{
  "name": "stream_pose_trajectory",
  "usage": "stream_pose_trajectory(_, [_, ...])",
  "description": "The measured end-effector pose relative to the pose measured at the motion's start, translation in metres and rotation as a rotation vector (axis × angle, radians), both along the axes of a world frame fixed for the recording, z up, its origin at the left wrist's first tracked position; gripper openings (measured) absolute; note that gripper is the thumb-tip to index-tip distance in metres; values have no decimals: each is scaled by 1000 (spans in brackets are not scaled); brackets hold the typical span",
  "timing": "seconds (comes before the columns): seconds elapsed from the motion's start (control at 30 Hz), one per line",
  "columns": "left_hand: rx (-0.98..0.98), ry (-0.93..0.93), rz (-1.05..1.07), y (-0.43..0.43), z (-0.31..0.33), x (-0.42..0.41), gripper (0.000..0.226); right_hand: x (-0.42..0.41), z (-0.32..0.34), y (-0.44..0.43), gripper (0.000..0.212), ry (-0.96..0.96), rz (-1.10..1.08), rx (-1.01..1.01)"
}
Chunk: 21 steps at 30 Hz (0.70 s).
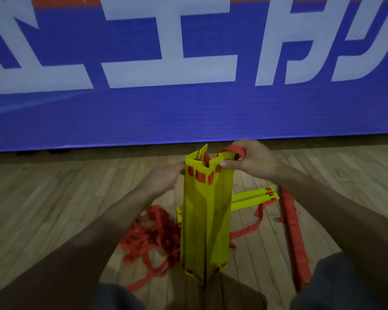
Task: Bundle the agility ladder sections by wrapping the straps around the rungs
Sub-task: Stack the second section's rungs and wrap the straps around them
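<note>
Upright on the wooden floor (76, 198), long axis vertical: bundle of yellow rungs (205, 220), with bare boards open ahead up to the blue banner (188, 113). At its top right corner, right hand (253, 156) pinching the red strap (238, 151). Against the top left edge, left hand (164, 175), blurred, grip unclear. Lower left, loose strap heap (152, 236), partly hidden behind the bundle.

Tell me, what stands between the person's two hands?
In the head view, an upright stack of yellow rungs stands between the left hand and the right hand, which pinches a red strap.

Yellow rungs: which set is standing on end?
The bunch between the left hand and right hand; the other rungs lie flat on the floor behind it.
</note>
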<state>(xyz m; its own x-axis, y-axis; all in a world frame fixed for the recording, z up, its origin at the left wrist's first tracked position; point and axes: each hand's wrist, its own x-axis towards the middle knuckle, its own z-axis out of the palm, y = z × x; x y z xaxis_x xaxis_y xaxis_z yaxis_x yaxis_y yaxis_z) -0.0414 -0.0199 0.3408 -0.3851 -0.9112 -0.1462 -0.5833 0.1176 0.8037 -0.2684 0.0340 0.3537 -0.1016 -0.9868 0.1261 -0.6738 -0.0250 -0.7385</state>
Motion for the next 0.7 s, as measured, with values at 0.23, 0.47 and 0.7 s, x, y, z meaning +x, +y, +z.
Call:
stream_pose_trajectory(0.23, [55,453,-172,-2,7,-24,34,7,11,13,33,191,242,-93])
stream_pose_trajectory(0.47, [-172,206,-245,-4,12,-36,40,-5,11,25,19,285,247,-124])
stream_pose_trajectory(0.7, [-58,385,-109,-15,2,-22,19,-35,1,26,10,337,46,-132])
